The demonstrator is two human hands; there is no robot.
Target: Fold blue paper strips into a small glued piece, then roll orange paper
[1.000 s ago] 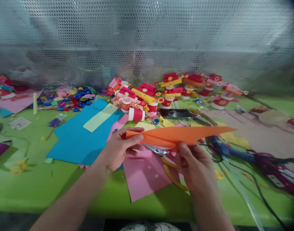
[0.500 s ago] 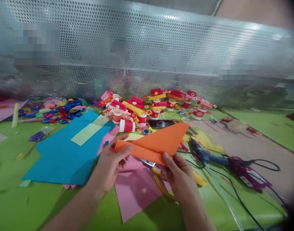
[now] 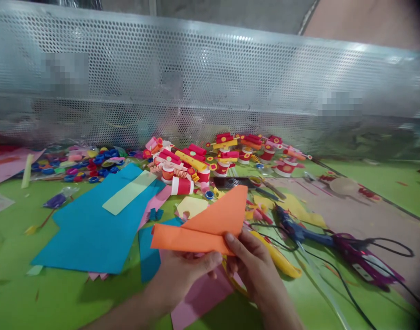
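Note:
A folded sheet of orange paper (image 3: 199,229) is held up in front of me, its lower edge turned over into a long flap and a pointed part rising at the right. My right hand (image 3: 253,256) pinches its lower right corner, thumb on the front and fingers behind. Below the middle of the flap is my left hand (image 3: 185,275), thumb against the lower edge; its other fingers are partly hidden by the sheet. Under my hands lie a pink sheet (image 3: 196,300) and a piece of blue paper (image 3: 150,256).
A large blue sheet (image 3: 89,233) with a pale green strip (image 3: 127,195) lies left. Behind stand several decorated paper cups (image 3: 222,167) and colourful caps (image 3: 96,162). At right, a blue glue gun (image 3: 299,229) and purple power strip (image 3: 364,261) trail cables. A perforated metal panel (image 3: 210,68) closes the back.
My left hand has moved from the left end of the orange paper to under its middle, toward my right hand. The sheet has shifted slightly left and down in view.

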